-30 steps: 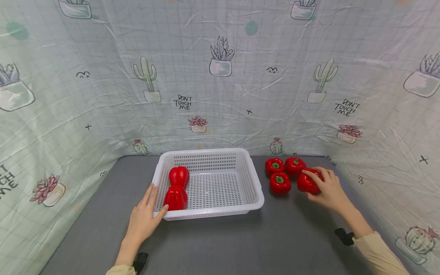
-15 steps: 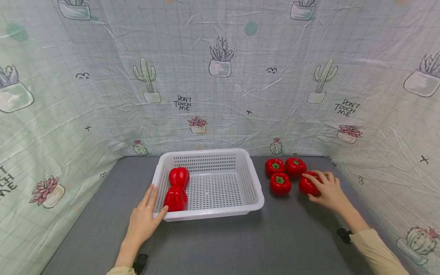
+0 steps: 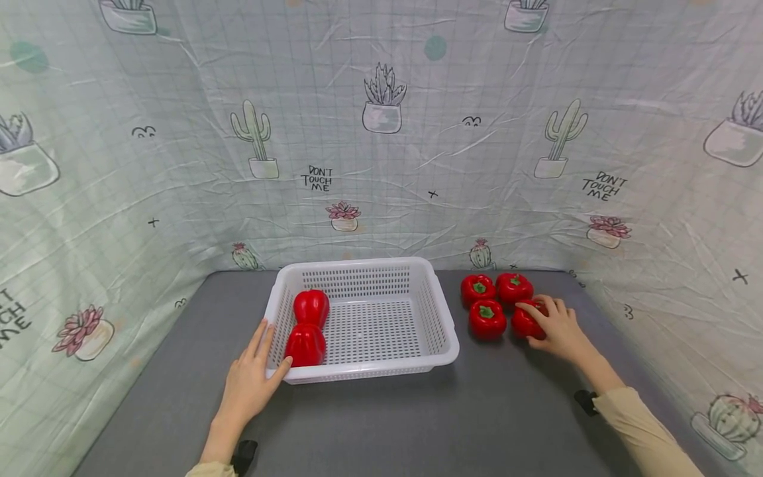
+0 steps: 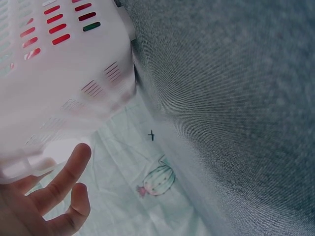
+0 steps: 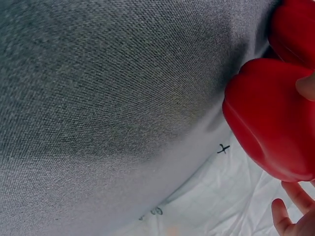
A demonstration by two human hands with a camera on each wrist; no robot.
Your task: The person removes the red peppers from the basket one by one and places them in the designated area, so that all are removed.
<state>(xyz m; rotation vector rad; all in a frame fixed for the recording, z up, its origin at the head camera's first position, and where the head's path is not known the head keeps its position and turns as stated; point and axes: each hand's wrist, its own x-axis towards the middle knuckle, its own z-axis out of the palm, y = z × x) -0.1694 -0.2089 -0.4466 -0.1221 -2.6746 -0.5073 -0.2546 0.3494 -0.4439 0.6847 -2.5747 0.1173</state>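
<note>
In the head view, a white slotted plastic basket (image 3: 363, 368) stands on the grey table. Two red bell peppers, one behind (image 3: 310, 307) and one in front (image 3: 305, 346), lie at its left end. My left hand (image 3: 249, 381) rests at the basket's front left corner, thumb by the front rim and fingers along the left rim. On the right, my right hand (image 3: 560, 331) grips a red bell pepper (image 5: 270, 118) between thumb and fingers. That pepper is beside three others: back left (image 3: 478, 289), back right (image 3: 514, 289) and front left (image 3: 487, 319). Green stems top these three.
Grey cloth (image 3: 405, 424) covers the table. A pale curtain (image 3: 381, 159) printed with potted plants encloses the back and both sides, close behind the basket and the peppers.
My right hand has lowered the pepper, then shifted it slightly left towards the other three peppers. The left hand and the basket stay where they were.
</note>
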